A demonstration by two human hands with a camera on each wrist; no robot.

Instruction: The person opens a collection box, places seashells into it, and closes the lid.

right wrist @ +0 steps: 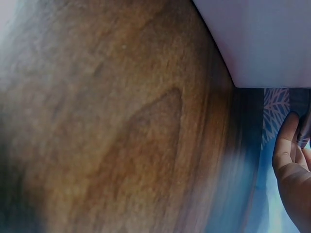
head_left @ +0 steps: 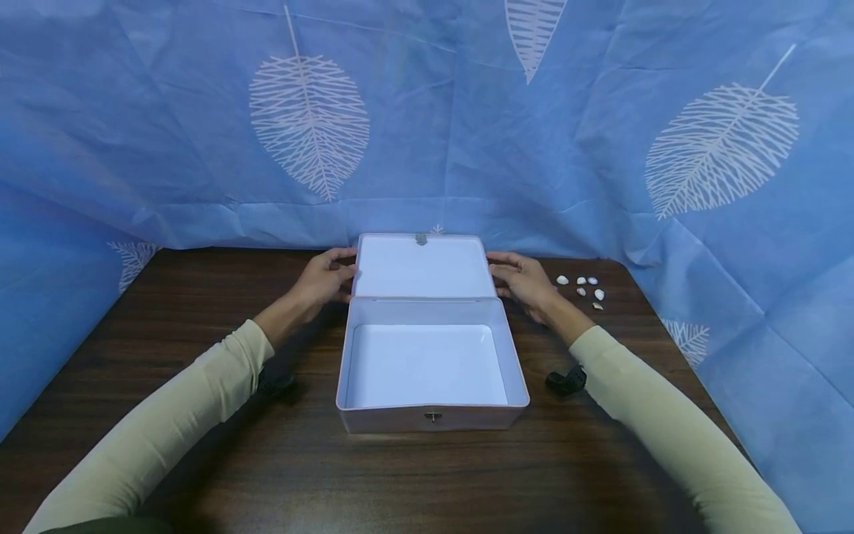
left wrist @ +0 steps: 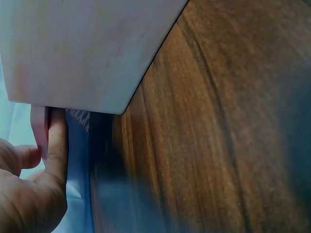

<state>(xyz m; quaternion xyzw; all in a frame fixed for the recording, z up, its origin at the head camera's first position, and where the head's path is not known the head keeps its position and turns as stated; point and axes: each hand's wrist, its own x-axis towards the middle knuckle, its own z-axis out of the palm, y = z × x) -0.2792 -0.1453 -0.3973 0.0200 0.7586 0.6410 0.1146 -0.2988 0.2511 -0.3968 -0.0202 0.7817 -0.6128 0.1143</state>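
A white rectangular box (head_left: 387, 421) stands on the wooden table with its lid (head_left: 423, 268) swung up and back on the far side. The box's pale inside holds nothing. At the lid's left edge my left hand (head_left: 319, 284) grips it; in the left wrist view the lid's edge (left wrist: 40, 124) runs between thumb and fingers. My right hand (head_left: 523, 283) holds the opposite edge, and the right wrist view shows its fingers (right wrist: 289, 131) at the lid, partly cut off by the frame. A small metal clasp (head_left: 433, 417) is on the front wall.
Several small white seashells (head_left: 581, 281) lie on the table to the right of my right hand. A blue cloth (head_left: 427, 133) with white leaf prints hangs behind the dark wooden table (head_left: 280, 460), close behind the lid.
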